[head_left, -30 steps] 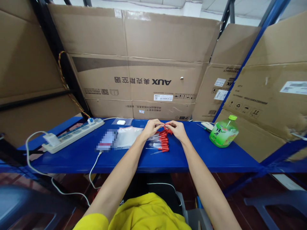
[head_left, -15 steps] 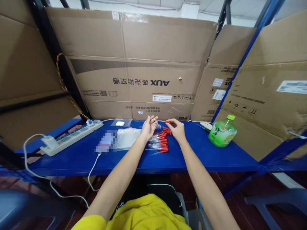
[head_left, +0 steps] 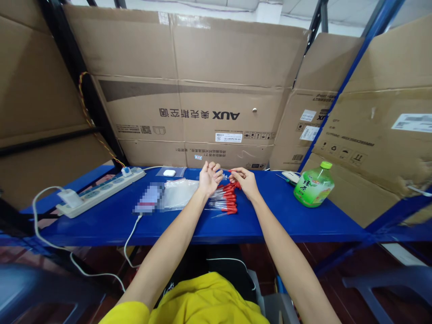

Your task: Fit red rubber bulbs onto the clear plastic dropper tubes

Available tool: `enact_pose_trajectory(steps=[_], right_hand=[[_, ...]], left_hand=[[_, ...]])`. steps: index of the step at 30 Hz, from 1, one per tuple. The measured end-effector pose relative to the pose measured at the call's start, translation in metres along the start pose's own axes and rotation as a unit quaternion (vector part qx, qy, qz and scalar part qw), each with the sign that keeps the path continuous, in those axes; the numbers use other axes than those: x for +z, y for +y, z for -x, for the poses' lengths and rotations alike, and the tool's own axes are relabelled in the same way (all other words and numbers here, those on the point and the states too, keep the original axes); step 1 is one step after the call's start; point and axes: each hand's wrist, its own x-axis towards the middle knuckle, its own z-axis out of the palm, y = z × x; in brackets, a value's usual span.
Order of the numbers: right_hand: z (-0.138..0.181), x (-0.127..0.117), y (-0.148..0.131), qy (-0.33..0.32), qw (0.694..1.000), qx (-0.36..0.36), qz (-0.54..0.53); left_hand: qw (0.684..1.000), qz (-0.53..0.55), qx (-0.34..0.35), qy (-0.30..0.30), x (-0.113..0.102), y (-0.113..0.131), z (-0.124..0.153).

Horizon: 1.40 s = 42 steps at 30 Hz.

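Both hands are raised over the blue table, close together. My right hand pinches the red rubber bulb of a dropper between thumb and fingertips. My left hand, palm turned up and fingers curled, is closed at the other end of this dropper, around its thin glass tube; the fingers hide most of the tube. Just below lies a row of glass droppers with red bulbs, their bulb ends to the right. Loose red bulbs and some small clear pieces lie behind the row, partly covered by my right hand.
Clear plastic bags lie left of my left forearm, beside a blurred-out phone on a cable. A power strip and a white case are farther left. A green bottle stands right; cardboard walls the back.
My right hand has moved slightly left, bringing the red bulb closer to my left hand. My left fingers have curled in further, and less of the glass tube shows between the hands.
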Motion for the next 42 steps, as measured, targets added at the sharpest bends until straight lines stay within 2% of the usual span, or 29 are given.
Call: enact_pose_trajectory(steps=[6,11,19,25,33,42], right_hand=[[0.001,0.001,-0.002,0.014,1.0,0.012,-0.019],[0.001,0.001,0.0,0.004,1.0,0.013,-0.023],[0.003,0.002,0.002,0.018,1.0,0.009,-0.017],[0.003,0.004,0.001,0.02,1.0,0.007,-0.016],[0.005,0.007,-0.003,0.023,1.0,-0.003,-0.01],[0.004,0.007,0.002,0.019,0.998,-0.047,0.026]], left_hand=[[0.981,0.165,-0.099,0.002,0.008,0.004,0.005],[0.956,0.27,-0.115,-0.021,0.008,0.004,0.007],[0.96,0.256,-0.111,-0.011,0.01,0.003,0.007],[0.959,0.262,-0.099,-0.043,0.01,0.002,0.007],[0.963,0.248,-0.102,-0.023,0.012,0.003,0.008],[0.957,0.264,-0.119,-0.013,0.016,0.002,0.009]])
